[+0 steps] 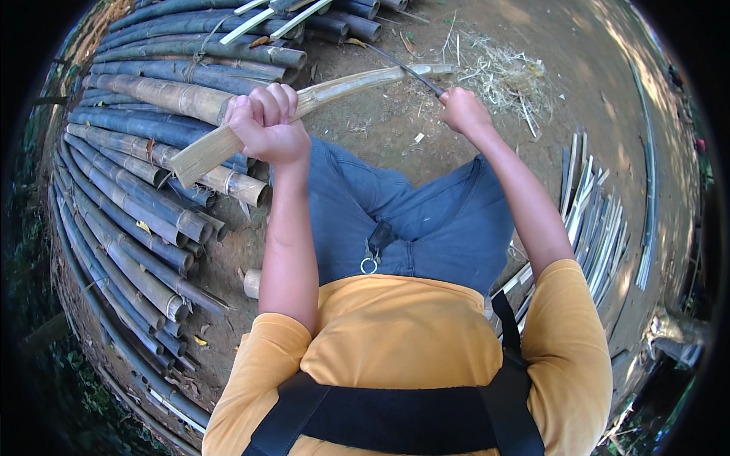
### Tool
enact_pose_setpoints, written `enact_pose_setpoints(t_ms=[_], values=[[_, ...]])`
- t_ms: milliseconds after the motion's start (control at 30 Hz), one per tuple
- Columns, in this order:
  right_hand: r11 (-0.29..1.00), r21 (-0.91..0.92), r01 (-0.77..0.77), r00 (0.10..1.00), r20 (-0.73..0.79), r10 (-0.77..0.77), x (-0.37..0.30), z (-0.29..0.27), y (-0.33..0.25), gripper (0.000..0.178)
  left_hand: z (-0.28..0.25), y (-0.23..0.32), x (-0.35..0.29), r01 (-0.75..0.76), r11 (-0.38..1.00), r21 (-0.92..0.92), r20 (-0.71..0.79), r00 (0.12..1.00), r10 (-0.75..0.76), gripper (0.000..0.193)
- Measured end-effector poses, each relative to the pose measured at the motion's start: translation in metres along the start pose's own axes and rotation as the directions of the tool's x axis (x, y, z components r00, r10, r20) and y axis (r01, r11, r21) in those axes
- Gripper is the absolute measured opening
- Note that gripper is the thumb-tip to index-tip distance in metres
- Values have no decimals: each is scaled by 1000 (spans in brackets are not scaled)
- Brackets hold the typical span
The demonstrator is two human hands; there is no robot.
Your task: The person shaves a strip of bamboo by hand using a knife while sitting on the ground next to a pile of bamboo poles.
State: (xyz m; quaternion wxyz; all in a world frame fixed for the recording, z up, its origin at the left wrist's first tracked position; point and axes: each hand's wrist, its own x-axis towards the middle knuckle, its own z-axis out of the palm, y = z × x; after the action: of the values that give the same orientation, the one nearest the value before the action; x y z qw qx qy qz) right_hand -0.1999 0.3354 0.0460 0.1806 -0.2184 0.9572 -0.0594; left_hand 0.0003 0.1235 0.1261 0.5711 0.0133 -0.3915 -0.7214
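Observation:
My left hand (pixel 266 121) is closed around a pale split bamboo piece (pixel 346 90). Its broad, squared end sticks out to the lower left of the fist, and its narrower end reaches away to the right. In my right hand (pixel 464 110) is the handle of a knife, mostly hidden by the fingers. The knife's long, thin dark blade (pixel 397 62) points to the far left and crosses the bamboo piece near its narrow end. Whether the edge touches the bamboo I cannot tell.
Stacked bamboo poles (pixel 152 205) fill the left side, with several pale strips (pixel 247 26) on top at the far end. A heap of shavings (pixel 513 72) lies on the dirt beyond my right hand. Thin split strips (pixel 597 228) are bundled at my right.

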Motion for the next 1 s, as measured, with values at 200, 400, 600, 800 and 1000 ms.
enact_pose_setpoints(t_ms=[200, 400, 600, 800, 1000], values=[[996, 74, 46, 999, -8, -45, -14, 1, -4, 24, 10, 4, -4, -14, 998, 68, 107, 994, 7, 40], [983, 157, 93, 995, 16, -97, -49, 0, -22, 20, 1, 2, 3, -42, 999, -7, 90, 995, 43, 36], [985, 101, -137, 991, 12, 137, 21, 22, 44, 29, -1, 2, -1, -33, 999, 18, 94, 995, 31, 35], [971, 214, 107, 993, -81, -91, -36, 10, 6, 20, 6, 4, 3, -9, 994, 105, 21, 1000, 7, 38], [914, 334, 231, 973, -78, -217, -88, -1, -39, 8, 5, 0, 4, -14, 994, 109, -39, 999, 18, 39]])
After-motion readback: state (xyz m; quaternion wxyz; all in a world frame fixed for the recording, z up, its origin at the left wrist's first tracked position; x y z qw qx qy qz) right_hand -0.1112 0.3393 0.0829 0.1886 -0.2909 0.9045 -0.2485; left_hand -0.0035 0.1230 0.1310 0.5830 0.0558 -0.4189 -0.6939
